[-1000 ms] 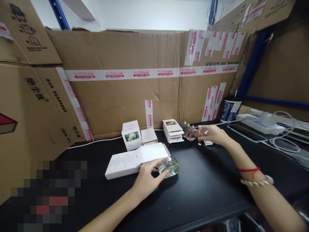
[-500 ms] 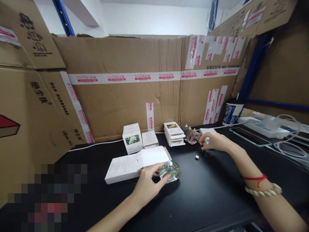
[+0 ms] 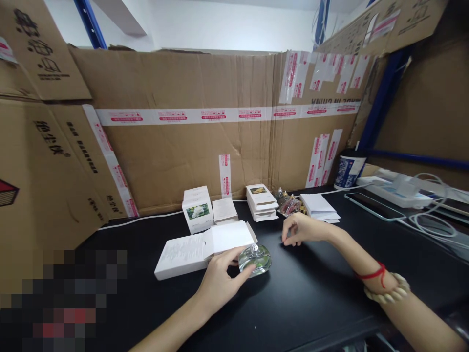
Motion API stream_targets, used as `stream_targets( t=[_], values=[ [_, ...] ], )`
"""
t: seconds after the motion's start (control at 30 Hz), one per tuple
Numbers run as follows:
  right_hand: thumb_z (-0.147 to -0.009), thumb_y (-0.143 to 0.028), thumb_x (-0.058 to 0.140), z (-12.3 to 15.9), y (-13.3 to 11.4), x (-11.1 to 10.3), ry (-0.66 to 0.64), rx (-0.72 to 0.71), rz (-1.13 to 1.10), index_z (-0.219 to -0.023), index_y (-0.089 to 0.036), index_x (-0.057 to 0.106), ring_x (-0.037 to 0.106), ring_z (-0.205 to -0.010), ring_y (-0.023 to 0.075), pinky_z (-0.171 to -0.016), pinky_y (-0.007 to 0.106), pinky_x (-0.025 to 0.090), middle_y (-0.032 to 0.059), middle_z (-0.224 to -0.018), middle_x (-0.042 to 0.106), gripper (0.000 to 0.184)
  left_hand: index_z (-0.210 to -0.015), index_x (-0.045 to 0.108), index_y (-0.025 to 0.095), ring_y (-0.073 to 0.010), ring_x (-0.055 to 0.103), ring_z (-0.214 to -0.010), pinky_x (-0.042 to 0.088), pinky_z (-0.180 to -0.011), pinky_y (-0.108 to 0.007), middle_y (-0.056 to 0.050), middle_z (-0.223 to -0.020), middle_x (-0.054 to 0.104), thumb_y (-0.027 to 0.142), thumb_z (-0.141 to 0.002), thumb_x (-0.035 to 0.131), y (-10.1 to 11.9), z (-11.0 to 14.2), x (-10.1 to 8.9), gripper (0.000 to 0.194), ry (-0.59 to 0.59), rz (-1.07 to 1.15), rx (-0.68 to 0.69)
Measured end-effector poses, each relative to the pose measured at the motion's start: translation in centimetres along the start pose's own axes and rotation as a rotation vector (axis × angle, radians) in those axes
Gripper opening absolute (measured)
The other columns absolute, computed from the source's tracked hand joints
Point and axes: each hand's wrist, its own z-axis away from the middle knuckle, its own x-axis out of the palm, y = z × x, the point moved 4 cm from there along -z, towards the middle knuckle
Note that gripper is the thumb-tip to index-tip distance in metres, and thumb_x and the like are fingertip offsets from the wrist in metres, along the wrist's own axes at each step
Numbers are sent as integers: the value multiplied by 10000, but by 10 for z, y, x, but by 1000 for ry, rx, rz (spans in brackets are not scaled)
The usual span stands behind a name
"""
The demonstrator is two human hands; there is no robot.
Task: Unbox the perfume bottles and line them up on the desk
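Head view: the left hand point(image 3: 220, 277) is gripping a bottle point(image 3: 261, 261) by its left side, thumb in front and fingers partly hidden behind, opened just to its width. The bottle is keeping its top upward above the desk point(image 3: 311, 288), just beside the right end of a white carton point(image 3: 183, 253); whether its base is touching the desk is hard to tell. The right hand point(image 3: 302, 229) is bending down near the desk, apart from the bottle, thumb and fingertips drawn close; whether they are holding anything, I cannot tell. More bottles point(image 3: 290, 206) are standing behind that hand, between stacked boxes point(image 3: 260, 199) and white cards point(image 3: 318, 207). A flower-print box point(image 3: 198, 216) is standing behind the carton, a plain box point(image 3: 224, 210) beside it.
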Motion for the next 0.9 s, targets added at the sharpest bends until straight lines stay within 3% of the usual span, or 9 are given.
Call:
stream_targets(
  t=[0.1, 0.2, 0.27, 0.33, 0.53, 0.67, 0.9],
  values=[
    [-661, -443, 652, 3, -2, -23, 229, -108, 23, -815, -133, 652, 609, -549, 135, -504, 238, 506, 40, -637, 647, 346, -1037, 616, 210, -154, 652, -769, 550, -702, -271, -15, -948, 696, 299, -773, 609, 0, 2, -4, 279, 2, -124, 91],
    [-743, -381, 561, 13, 0, -53, 619, -233, 171, -848, -173, 650, 632, -648, 145, -597, 254, 513, 58, -794, 671, 249, -1082, 582, 206, -170, 642, -816, 535, -723, -292, -33, -963, 684, 316, -816, 558, 4, 2, -9, 289, -19, -244, 206],
    [-756, -309, 525, 18, 7, -67, 833, -250, 315, -827, -188, 656, 634, -674, 149, -647, 272, 508, 60, -835, 670, 192, -1106, 561, 199, -167, 636, -811, 527, -719, -287, -39, -932, 679, 309, -839, 523, 6, 1, -11, 291, -31, -288, 256],
    [-749, -261, 505, 20, 17, -75, 936, -231, 377, -802, -188, 655, 633, -648, 150, -643, 282, 508, 59, -826, 673, 175, -1116, 550, 189, -161, 629, -790, 521, -699, -272, -41, -885, 670, 305, -848, 505, 8, 1, -12, 295, -37, -310, 274],
    [-684, -248, 593, 21, 36, -78, 961, -88, 375, -849, -223, 652, 660, -671, 177, -602, 275, 499, 8, -767, 700, 178, -1091, 558, 206, -128, 587, -633, 469, -551, -218, 6, -691, 585, 321, -839, 509, 10, 0, -11, 282, -79, -331, 224],
    [-647, -275, 640, 24, 39, -78, 968, -30, 396, -853, -247, 654, 662, -684, 187, -594, 275, 487, -13, -735, 704, 208, -1100, 554, 196, -129, 565, -590, 454, -574, -226, 33, -574, 524, 331, -839, 501, 9, 0, -10, 299, -120, -337, 200],
    [-591, -256, 652, 18, 39, -74, 876, -8, 224, -770, -196, 627, 652, -583, 178, -563, 276, 517, 9, -653, 689, 191, -1137, 530, 188, -121, 546, -570, 439, -571, -227, 28, -606, 523, 333, -841, 484, 6, 1, -8, 333, -141, -324, 192]
  ],
)
